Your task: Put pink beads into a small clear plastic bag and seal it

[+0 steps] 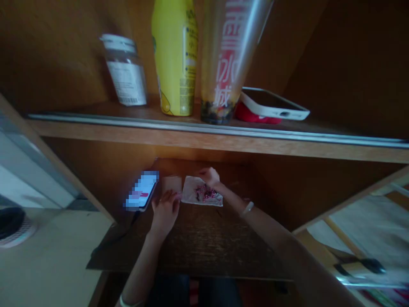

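Paper napkin (201,194), pink-printed, lying flat on dark wooden surface (191,243), long axis running sideways, just beside a pale paper square (171,184). Right hand (209,176): fingers resting on far edge, not clearly gripping. Left hand (165,213): curled, fingertips at napkin's left edge; grasp cannot be told. Smartphone (142,190) lies further left, screen lit.

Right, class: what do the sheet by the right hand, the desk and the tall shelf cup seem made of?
The sheet looks like thin paper or tissue: matte and creased. The desk looks like dark wood or wood-effect laminate, with streaky grain. The cup looks like glossy clear plastic, see-through with a long highlight, though glass is possible.
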A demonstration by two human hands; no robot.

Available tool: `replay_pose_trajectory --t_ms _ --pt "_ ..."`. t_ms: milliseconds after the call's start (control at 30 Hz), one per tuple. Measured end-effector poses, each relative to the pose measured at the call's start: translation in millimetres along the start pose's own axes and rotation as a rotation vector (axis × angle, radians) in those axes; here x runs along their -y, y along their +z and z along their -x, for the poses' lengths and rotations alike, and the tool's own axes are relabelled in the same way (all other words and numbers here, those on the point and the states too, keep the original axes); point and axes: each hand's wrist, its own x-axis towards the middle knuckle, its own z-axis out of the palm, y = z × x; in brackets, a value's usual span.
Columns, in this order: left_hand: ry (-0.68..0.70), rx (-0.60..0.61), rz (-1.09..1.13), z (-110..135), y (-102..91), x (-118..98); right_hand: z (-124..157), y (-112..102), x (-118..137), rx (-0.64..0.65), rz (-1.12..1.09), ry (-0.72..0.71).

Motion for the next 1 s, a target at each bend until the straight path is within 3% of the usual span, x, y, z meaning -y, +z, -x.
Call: replay_pose_trajectory --t_ms 233,367,533,767,867,1000 --pt "0.016 -0.001 0.030 0 1.1 1 38 -26 -16 0.036 0.119 -0.097" --pt "0.027 0.007 0.037 0 -1.6 -1 63 -38 -52 0.002 0.230 0.052" --pt "0.104 -0.053 0.075 -2 -0.8 -3 95 -30 -94 0.028 0.234 0.160" --pt "0.202 -0.114 0.254 -2 -1.4 -5 114 -38 -107 -0.062 0.181 0.195" --pt "0.221 -0.121 0.385 3 -3.6 -11 123 -41 -103 -0.144 0.053 0.183" --pt "0.172 0.031 0.609 18 -5.8 -32 145 -40 -86 -0.189 -0.448 0.024"
